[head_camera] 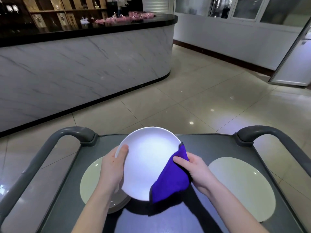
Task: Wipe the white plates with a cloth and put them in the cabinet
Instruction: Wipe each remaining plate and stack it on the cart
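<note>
The left handle (50, 148) of a grey cart (210, 145) arches up well to the left of the left hand's fingers (124, 149). Just below and left of those fingers, a stack of pale plates (91, 180) lies on the cart top, partly covered by the wrist.

The left hand (111, 167) grips the left rim of a white plate (148, 158). Its thumb lies on the near face, and the other fingers go behind the rim, mostly hidden. The plate is held above the cart, tilted with its face toward the camera, between the fingers of the two hands.

A purple cloth (171, 180) is folded over the plate's lower right rim. It covers part of the face and hangs just past the bottom edge. The right hand (196, 172) pinches this cloth against the plate, with the thumb on the cloth in front and the remaining fingers wrapped round behind the rim.

To the right of those fingers and apart from them, another pale plate (240, 187) lies flat on the cart top. Whether more plates lie under it cannot be told. Farther right, the right handle (272, 133) arches up at the cart's corner.

Beyond all the fingers lie a tiled floor (193, 91) and a marble-fronted bar (75, 68).
</note>
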A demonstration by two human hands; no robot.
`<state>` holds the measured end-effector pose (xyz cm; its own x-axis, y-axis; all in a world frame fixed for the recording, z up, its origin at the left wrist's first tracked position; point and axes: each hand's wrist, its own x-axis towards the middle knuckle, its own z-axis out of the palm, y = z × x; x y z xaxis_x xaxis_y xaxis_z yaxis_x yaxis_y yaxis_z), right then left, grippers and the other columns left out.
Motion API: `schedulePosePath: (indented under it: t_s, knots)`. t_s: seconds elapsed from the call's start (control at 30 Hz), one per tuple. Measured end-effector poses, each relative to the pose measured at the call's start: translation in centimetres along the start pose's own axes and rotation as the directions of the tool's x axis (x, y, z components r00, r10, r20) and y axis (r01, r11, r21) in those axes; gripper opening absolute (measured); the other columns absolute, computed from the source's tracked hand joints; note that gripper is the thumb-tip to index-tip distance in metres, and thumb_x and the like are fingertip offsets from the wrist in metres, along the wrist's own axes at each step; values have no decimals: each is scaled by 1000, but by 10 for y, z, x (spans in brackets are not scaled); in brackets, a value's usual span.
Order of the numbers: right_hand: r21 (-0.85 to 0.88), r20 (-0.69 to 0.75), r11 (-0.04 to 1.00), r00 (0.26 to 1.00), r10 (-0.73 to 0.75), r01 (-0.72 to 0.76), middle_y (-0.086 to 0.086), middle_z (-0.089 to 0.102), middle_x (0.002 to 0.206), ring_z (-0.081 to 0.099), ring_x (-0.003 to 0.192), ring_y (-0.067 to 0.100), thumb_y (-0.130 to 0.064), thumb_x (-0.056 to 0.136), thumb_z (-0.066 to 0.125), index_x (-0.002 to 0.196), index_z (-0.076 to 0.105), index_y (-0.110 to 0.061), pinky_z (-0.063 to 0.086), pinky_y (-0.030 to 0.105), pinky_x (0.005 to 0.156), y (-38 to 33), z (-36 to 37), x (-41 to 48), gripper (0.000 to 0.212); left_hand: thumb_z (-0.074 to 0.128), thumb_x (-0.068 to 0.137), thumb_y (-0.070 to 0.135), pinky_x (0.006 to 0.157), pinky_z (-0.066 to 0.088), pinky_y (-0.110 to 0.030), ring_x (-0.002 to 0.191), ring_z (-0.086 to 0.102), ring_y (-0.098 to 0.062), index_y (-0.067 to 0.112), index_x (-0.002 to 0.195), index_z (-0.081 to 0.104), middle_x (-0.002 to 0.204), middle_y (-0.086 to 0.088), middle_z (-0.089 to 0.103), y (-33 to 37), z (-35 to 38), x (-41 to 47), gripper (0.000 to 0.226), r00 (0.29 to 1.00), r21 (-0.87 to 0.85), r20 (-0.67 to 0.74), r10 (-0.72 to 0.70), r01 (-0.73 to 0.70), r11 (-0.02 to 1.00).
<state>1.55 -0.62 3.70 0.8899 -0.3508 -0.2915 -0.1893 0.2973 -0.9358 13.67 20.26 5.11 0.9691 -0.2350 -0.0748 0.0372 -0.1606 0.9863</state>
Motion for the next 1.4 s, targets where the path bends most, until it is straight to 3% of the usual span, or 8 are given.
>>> schedulePosePath:
  t_s: [0.2, 0.5, 0.67, 0.83, 0.97, 1.23, 1.3, 1.4]
  knots:
    - [-48, -41, 998, 999, 32, -34, 10, 65, 74, 60, 68, 19, -9, 88, 69, 79, 64, -4, 48, 22, 59, 8, -5, -1, 12, 49, 105, 32, 53, 49, -10, 77, 72, -2, 31, 98, 72, 89, 17, 77, -11, 4, -5, 24, 992, -15, 110, -59, 61, 998]
    - [-557, 163, 814, 983, -87, 164, -9, 47, 57, 43, 56, 9, -21, 86, 72, 59, 53, -23, 32, 24, 53, -33, 4, 13, 34, 57, 94, 40, 58, 39, -19, 58, 50, -1, 20, 73, 59, 64, 13, 60, -4, 13, 8, 29, 911, 309, 386, 145, -276, 910]
    - [-544, -51, 804, 947, -318, 241, -14, 51, 55, 43, 56, 3, -12, 88, 70, 61, 59, -30, 34, 21, 56, -10, 9, 0, 33, 56, 100, 35, 81, 49, -20, 90, 65, 2, 40, 111, 66, 94, 19, 72, -8, 5, -6, 15, 958, 311, -105, 266, -223, 924]
    - [-541, -187, 791, 877, -443, 284, -5, 69, 74, 54, 68, 5, -3, 88, 66, 90, 73, -36, 48, 25, 70, 21, 28, -19, 34, 35, 96, 64, 69, 59, -31, 64, 73, -13, 55, 132, 42, 81, 1, 72, -9, 20, -18, 38, 992, 141, 90, -89, 76, 987]
    - [-630, -63, 667, 830, -555, 398, -11, 74, 90, 67, 82, 10, 4, 82, 63, 109, 73, -31, 52, 26, 79, 34, 41, -29, 45, 41, 82, 80, 74, 64, -43, 69, 75, -18, 43, 113, 52, 91, -7, 71, 1, 40, -17, 50, 959, 165, 182, -216, 187, 968]
    - [-596, 257, 614, 847, -465, 518, -19, 54, 140, 44, 133, -4, -21, 90, 68, 126, 67, -21, 32, 14, 109, 46, 42, -33, 36, 66, 92, 4, 43, 49, -24, 49, 65, -12, 11, 100, 46, 85, -17, 61, -3, 31, -11, 23, 914, -183, 161, -371, 397, 899]
    - [-581, 252, 687, 900, -357, 435, -27, 61, 123, 52, 117, -10, -32, 90, 66, 97, 71, -30, 38, 14, 99, 42, 41, -31, 9, 59, 94, -4, 40, 46, -24, 46, 61, -16, 13, 100, 44, 73, -15, 59, -9, 24, -11, 23, 907, -214, 186, -378, 413, 885]
    - [-560, 206, 755, 939, -274, 343, -23, 57, 75, 52, 76, -4, -33, 88, 64, 69, 53, -32, 38, 19, 71, 37, 36, -22, 22, 53, 95, -6, 45, 47, -27, 51, 59, -22, 14, 105, 44, 69, -16, 58, -20, 18, -13, 25, 889, -246, 230, -395, 446, 860]
